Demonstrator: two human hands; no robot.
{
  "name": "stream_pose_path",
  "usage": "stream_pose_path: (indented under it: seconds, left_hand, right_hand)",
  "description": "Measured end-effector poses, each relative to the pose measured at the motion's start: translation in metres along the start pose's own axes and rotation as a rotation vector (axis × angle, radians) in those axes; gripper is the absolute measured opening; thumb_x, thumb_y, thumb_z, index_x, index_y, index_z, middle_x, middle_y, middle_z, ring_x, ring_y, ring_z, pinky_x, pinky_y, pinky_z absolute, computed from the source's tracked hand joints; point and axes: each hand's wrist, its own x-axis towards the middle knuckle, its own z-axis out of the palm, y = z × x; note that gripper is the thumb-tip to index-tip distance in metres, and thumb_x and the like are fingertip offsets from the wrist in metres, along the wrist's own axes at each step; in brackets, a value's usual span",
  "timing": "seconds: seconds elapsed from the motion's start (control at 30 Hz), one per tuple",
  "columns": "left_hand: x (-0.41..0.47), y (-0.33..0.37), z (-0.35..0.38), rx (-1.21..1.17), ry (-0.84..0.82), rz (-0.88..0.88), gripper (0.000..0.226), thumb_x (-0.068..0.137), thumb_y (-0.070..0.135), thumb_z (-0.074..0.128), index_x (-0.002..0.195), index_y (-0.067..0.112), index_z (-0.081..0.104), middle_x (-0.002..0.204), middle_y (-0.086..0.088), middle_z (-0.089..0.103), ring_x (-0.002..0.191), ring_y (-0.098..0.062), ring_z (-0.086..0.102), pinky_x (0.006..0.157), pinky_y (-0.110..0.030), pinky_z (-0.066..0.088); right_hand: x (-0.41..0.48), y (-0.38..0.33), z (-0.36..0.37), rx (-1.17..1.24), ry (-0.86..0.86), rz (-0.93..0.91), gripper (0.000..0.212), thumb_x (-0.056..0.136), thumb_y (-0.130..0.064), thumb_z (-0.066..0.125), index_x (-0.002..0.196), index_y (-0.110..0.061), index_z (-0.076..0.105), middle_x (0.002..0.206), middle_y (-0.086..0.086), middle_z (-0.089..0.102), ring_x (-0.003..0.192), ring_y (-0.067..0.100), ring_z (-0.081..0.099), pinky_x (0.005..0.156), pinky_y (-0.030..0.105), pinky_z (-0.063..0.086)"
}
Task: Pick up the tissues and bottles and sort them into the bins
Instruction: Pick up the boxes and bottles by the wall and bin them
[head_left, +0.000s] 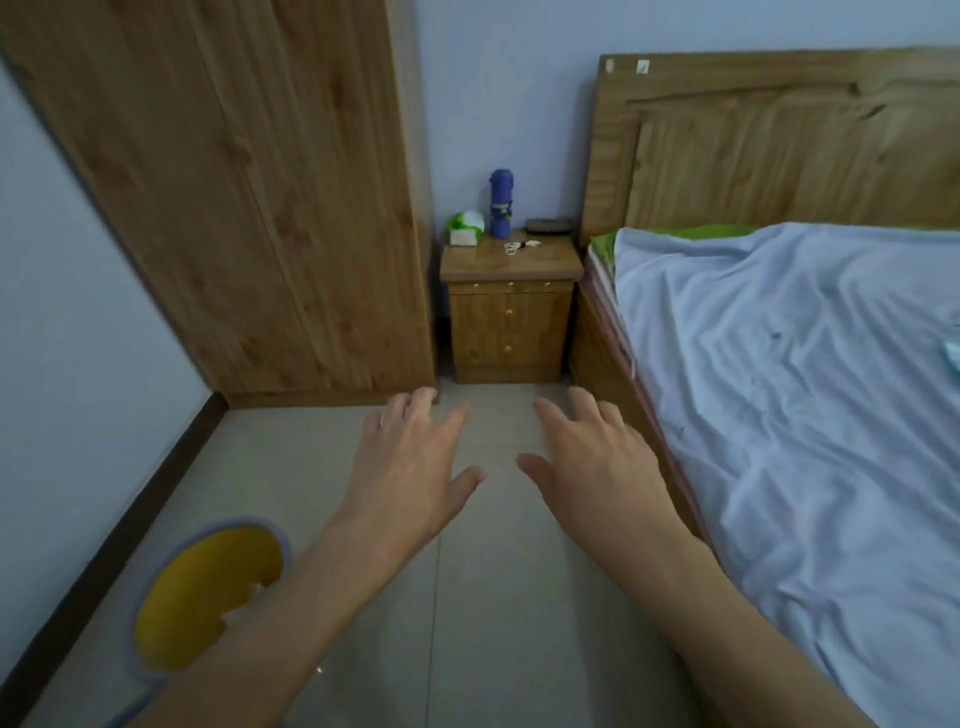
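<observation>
While left hand (415, 462) and right hand (592, 467) spread, yellow bin (197, 597) holds pale scraps (254, 588).

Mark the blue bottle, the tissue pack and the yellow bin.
blue bottle (500, 208): head view, middle of body.
tissue pack (465, 228): head view, front face.
yellow bin (202, 597): head view, bare inner wall.

Bottle (500, 205) and tissue pack (464, 228) on nightstand (545, 258) (between wardrobe (234, 182) and bed (779, 389)), bin (197, 597) at near left.

Wooden wardrobe (234, 182) left, nightstand (511, 332) in corner, bed (753, 156) right under pale sheet (805, 415)
</observation>
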Motion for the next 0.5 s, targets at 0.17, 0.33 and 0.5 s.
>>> stream_pose_path:
  seconds: [0.17,0.33,0.5]
  left_hand:
    - [0.039,0.018,-0.168,-0.015,-0.014,0.032,0.077,0.094,0.072,0.053,0.160,0.035,0.036,0.162,-0.007,0.036,0.148,-0.027,0.034,0.118,-0.045,0.038]
    - [0.051,0.041,-0.345,-0.104,-0.008,0.043,0.078,0.092,0.069,0.060,0.159,0.035,0.040,0.164,-0.005,0.032,0.150,-0.026,0.029,0.117,-0.045,0.039]
    - [0.029,0.079,-0.457,-0.207,-0.001,0.052,0.081,0.088,0.071,0.063,0.158,0.037,0.041,0.163,-0.004,0.033,0.149,-0.025,0.029,0.116,-0.046,0.042]
  right_hand:
    - [0.009,-0.012,-0.171,0.013,0.036,0.065,0.046,0.101,-0.051,0.056,0.139,-0.027,0.046,0.138,0.004,0.044,0.130,0.030,0.047,0.107,0.048,0.044]
    - [-0.015,-0.029,-0.345,0.003,0.087,0.117,0.041,0.099,-0.050,0.057,0.130,-0.025,0.051,0.135,0.005,0.045,0.126,0.029,0.048,0.100,0.044,0.043]
    - [-0.076,-0.035,-0.467,0.026,0.142,0.205,0.042,0.099,-0.049,0.058,0.134,-0.025,0.053,0.145,0.008,0.044,0.132,0.031,0.045,0.103,0.043,0.042]
